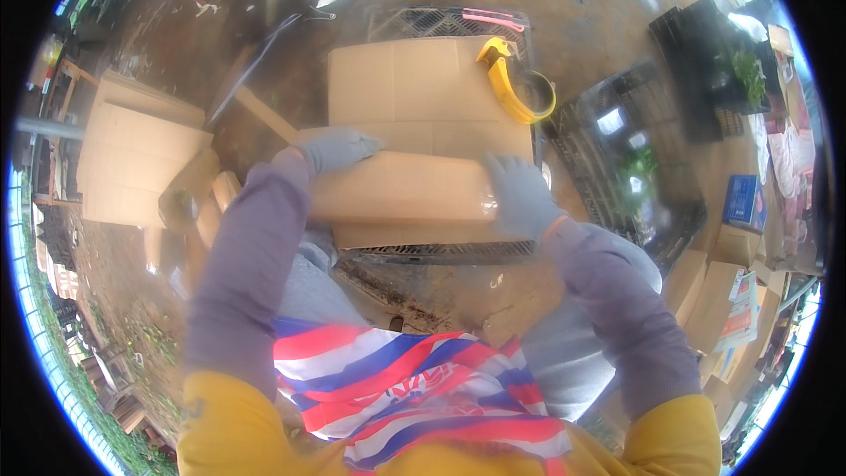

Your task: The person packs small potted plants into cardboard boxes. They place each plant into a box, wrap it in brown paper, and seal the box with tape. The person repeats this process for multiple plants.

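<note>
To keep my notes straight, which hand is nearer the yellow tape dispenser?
Right. The right hand is just below the tape dispenser in the picture; the left hand is farther, lower-left of it.

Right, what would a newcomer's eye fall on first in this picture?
Probably the red, white and blue striped cloth at the bottom centre. Next, the yellow tape dispenser at the cardboard sheet's upper right. Between them, the grey-gloved left hand and right hand touch folded cardboard.

A worker (441,361) wears gray gloves (339,148), purple-gray sleeves (251,251), a yellow top (674,436), gray pants (573,361) and a red-white-blue striped apron (397,388).
</note>
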Available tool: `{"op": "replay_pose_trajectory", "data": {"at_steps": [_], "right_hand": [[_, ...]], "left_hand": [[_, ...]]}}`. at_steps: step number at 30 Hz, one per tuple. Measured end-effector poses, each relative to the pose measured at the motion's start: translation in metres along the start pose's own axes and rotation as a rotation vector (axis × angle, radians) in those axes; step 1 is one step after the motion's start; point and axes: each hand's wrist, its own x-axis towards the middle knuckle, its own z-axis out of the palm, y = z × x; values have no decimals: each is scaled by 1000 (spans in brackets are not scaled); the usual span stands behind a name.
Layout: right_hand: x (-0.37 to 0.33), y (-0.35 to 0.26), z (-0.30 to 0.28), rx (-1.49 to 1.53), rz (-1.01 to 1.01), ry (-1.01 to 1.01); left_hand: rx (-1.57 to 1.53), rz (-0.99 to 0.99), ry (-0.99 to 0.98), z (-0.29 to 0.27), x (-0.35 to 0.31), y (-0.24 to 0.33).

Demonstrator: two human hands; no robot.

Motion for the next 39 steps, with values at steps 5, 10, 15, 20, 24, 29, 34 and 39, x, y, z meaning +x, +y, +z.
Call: {"op": "replay_pose_trajectory", "data": {"at_steps": [5, 10, 15, 20, 24, 29, 34, 39], "right_hand": [[17, 0, -21, 3, -32, -128], [39, 9, -35, 54, -8, -293], [46, 15, -34, 99, -48, -281], [41, 15, -37, 120, -82, -237], [36, 12, -35, 68, -90, -215], [24, 6, -24, 4, -105, -108], [19, 1, -16, -58, -45, -143], [17, -5, -17, -74, 18, -201]], "left_hand": [[239, 194, -87, 4, 40, -48], [489, 272, -84, 2, 67, -68], [503, -113, 176, -14, 58, -78], [337, -440, 230, -24, 43, -100], [377, -332, 57, -17, 54, -106], [296, -107, 0, -6, 50, -66], [107, -5, -43, 9, 46, 19], [512, 315, 354, 66, 10, 78]]}}
